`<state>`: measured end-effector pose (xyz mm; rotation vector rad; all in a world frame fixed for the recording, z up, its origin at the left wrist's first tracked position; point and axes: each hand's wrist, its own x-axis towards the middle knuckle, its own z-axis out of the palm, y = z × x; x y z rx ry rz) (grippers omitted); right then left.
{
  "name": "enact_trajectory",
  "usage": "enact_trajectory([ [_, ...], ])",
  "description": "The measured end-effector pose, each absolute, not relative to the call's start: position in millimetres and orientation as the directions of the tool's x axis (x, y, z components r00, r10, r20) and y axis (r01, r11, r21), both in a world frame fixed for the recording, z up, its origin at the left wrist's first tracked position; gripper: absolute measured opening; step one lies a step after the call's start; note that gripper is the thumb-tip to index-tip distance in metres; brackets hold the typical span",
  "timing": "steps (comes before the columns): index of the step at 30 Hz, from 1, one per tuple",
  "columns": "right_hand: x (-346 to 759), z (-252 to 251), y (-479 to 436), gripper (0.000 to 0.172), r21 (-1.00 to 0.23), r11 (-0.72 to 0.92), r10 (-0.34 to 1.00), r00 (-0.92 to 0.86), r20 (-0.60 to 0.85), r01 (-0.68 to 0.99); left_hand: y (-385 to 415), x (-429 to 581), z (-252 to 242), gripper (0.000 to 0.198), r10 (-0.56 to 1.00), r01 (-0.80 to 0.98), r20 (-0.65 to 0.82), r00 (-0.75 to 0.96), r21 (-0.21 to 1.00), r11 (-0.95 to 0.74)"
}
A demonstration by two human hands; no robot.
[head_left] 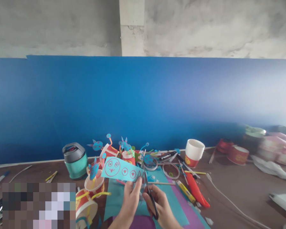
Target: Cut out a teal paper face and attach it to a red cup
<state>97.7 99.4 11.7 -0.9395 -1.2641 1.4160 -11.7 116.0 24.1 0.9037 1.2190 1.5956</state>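
Light blue paper, cut as a strip [119, 167], is held above the work surface, tilted down towards its right end; it bears a drawn round face at the left, two small circles with hearts beside it, and zigzag lines at the right. Left hand [131, 195]: thumb and fingers pinched together on the strip's lower edge, near its right end, with no visible gap between them; right hand [158, 202]: fingers curled around the dark handles of a pair of scissors [146, 183], blades pointing upward at the right end of the strip; how far the blades are parted cannot be told.

Beneath the hands lie a blue sheet [114, 200] and a purple sheet [180, 198], on a brown table [219, 197]; to the left stand a paper cup [95, 185] with a blue cutout [93, 171] above it, and farther left a turquoise container [76, 168] with a grey lid; to the right lie a yellow cutter [186, 191] and, just beside it, a red object [197, 190]; a white-and-red cup [194, 152] stands upright behind these, near the blue panel [133, 95].
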Motion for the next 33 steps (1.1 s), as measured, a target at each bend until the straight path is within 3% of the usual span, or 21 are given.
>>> enact_trajectory([
  [22, 102, 12, 102, 0.041, -0.992, 0.025, 0.968, -0.244, 0.056, -0.126, 117, -19, 26, 0.038, 0.948, -0.142, 0.053, -0.313, 0.985, -0.102],
  [33, 100, 8, 104, 0.046, -0.994, 0.021, 0.969, -0.242, 0.046, -0.105, 120, -19, 31, 0.034, 0.958, -0.179, 0.175, -0.228, 0.959, -0.218],
])
